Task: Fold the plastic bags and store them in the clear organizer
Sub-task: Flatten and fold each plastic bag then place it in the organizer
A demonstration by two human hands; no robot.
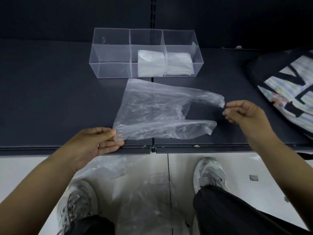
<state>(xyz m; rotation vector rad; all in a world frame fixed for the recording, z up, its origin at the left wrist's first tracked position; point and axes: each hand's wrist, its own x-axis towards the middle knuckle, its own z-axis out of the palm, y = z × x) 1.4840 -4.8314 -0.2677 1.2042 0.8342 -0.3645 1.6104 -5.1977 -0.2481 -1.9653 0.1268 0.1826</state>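
In the head view, the clear plastic bag point(152, 112) is lying flat on the dark shelf point(50, 99), just in front of the clear organizer point(111, 70). Its long axis is running left to right, with its closed bottom toward the left and its two handles pointing right.

The left hand point(100, 141) is pinching the bag's near left corner between thumb and fingers, at the shelf's front edge. The right hand point(242, 112) is hovering at the tip of the far handle point(210, 98) with its fingers curled. Whether they are nipping the tip or sitting just beside it cannot be told. The near handle point(194, 128) is lying loose between the two hands.

Each hand is sitting at one end of the bag, so a lengthwise fold looks like the likely next step, bringing the near edge toward the organizer.

Folded bags are already sitting in the organizer's middle compartment point(150, 63) and right compartment point(179, 63).

A patterned tote bag point(288, 85) is resting on the shelf to the right, near the right hand but apart from the plastic bag. Nothing is lying between the bag and the organizer.

Below the shelf, more loose plastic bags point(149, 200) are lying on the floor between the person's shoes point(210, 173).
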